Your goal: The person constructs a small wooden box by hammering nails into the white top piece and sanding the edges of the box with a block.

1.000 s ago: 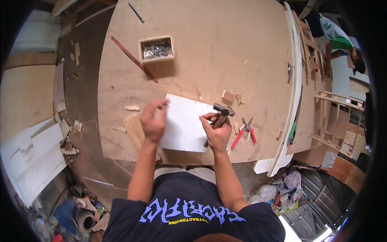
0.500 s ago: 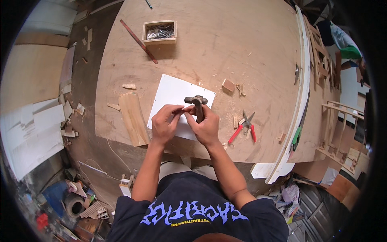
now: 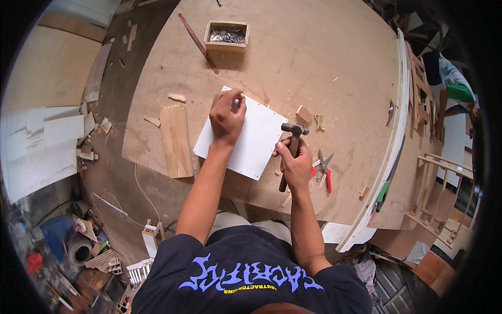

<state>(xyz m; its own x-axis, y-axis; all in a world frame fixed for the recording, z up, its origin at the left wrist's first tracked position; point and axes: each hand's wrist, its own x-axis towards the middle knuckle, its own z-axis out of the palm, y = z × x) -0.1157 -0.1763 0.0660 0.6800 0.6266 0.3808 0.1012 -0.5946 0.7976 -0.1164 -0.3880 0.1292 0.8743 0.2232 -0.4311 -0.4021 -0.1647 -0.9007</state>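
A white square panel (image 3: 252, 137), dotted with small marks along its edges, lies on the wooden worktable. Over its far left corner is my left hand (image 3: 228, 116), fingertips pinched together; whatever they hold is too small to make out. My right hand (image 3: 297, 166) grips a hammer (image 3: 291, 157) by its wooden handle, to the right of the panel. The metal hammer head points up and away, raised above the table. Just right of this hand, partly behind it, lie red-handled snips (image 3: 323, 170) with their blades apart.
A wooden box of nails (image 3: 227, 35) stands at the far side, beside a reddish flat bar (image 3: 198, 44). Left of the panel is a wooden board (image 3: 176, 142). Wood offcuts (image 3: 304, 113) lie right of it. A long white strip (image 3: 401, 131) runs along the right side.
My hands have moved apart from over the panel. The left went to its far left corner; the right carried the hammer rightward. The panel appears slightly turned, and the view has shifted.
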